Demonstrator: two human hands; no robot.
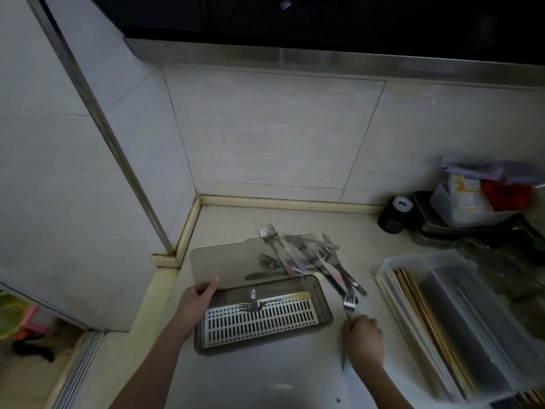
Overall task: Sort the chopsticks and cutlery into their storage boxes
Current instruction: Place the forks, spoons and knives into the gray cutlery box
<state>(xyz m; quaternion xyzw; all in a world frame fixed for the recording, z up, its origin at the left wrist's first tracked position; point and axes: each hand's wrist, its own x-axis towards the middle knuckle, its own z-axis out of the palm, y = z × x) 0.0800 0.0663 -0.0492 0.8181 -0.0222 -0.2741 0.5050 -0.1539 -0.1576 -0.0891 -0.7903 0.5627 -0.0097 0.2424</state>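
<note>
left hand (198, 293) is gripping the cutlery box (262, 338) rim at 9 o'clock | right hand (364, 338) is pinching a fork (349, 304) at 3 o'clock above the bench (265, 379)

The chopstick box (460, 329) runs off the bottom-right edge, its contents too dim to count.

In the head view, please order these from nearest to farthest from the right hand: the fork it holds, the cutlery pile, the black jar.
1. The fork, gripped by the right hand.
2. The cutlery pile, on the counter beyond the hand, behind the storage box.
3. The black jar, far back by the wall.
</note>
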